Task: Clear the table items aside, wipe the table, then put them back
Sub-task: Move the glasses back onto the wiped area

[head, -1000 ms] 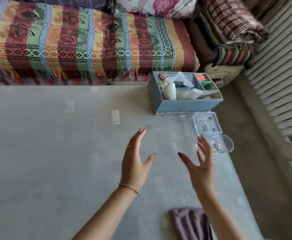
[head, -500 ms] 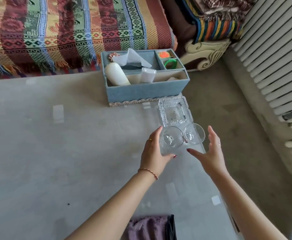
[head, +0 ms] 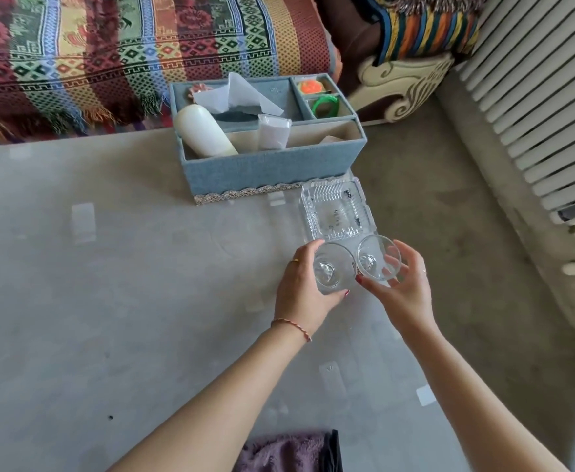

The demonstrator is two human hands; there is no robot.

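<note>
Two clear drinking glasses stand side by side near the right edge of the glass table [head: 108, 284]. My left hand [head: 301, 291] grips the left glass [head: 332, 267], fingers and thumb curled round it. My right hand [head: 403, 291] grips the right glass [head: 378, 257] in the same way. Just behind the glasses sits a square cut-glass ashtray [head: 337, 211]. Further back stands a blue fabric organizer box [head: 265, 168] with a white bottle [head: 204, 134], tissues and small items inside. A purple cloth [head: 286, 451] lies at the near edge of the table.
A sofa with a striped patterned throw [head: 125, 52] runs along the table's far side. To the right lie grey floor [head: 449, 216] and a white radiator [head: 534, 97] on the wall. A carved armrest [head: 405, 86] stands behind the box.
Both hands reached forward from mid-table to the two glasses and closed round them. The view shifted right and nearer to the box and ashtray.
</note>
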